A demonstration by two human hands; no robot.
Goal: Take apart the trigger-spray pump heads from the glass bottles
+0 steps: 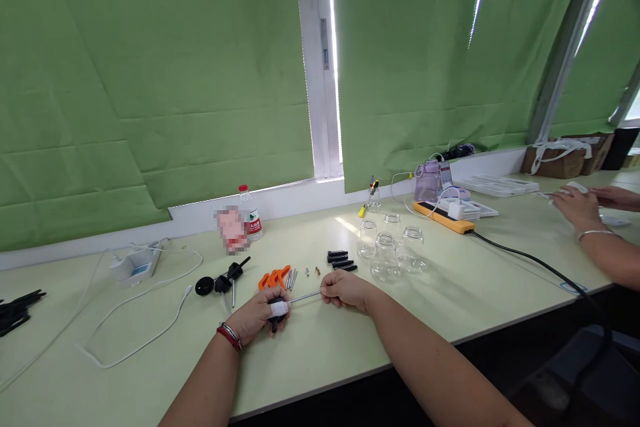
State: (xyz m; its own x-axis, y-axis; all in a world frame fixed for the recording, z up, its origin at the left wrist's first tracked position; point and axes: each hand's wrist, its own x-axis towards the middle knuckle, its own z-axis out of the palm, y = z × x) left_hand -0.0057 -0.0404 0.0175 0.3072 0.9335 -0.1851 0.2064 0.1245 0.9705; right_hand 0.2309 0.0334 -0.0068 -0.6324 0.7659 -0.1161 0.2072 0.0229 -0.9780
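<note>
Beyond the left hand (257, 315), a water bottle (246, 201) wears a red-and-white label (255, 225), its characters too small to read. That hand curls around a black part (275, 324); the right hand (345, 289) pinches a metal rod (305, 297) stretching between them. Glass jars (386, 261) stand beyond the right hand; tabletop (300, 360) nearer gives room.

Daylight glares through a slit (335, 53) beside the window frame (316, 73), a bright streak (349, 225) lies on the table (295, 367) below it, soft light falls on my left hand (259, 315) and right hand (345, 289), and coarse pixelation (233, 230) masks a patch to the frame's lower left.
</note>
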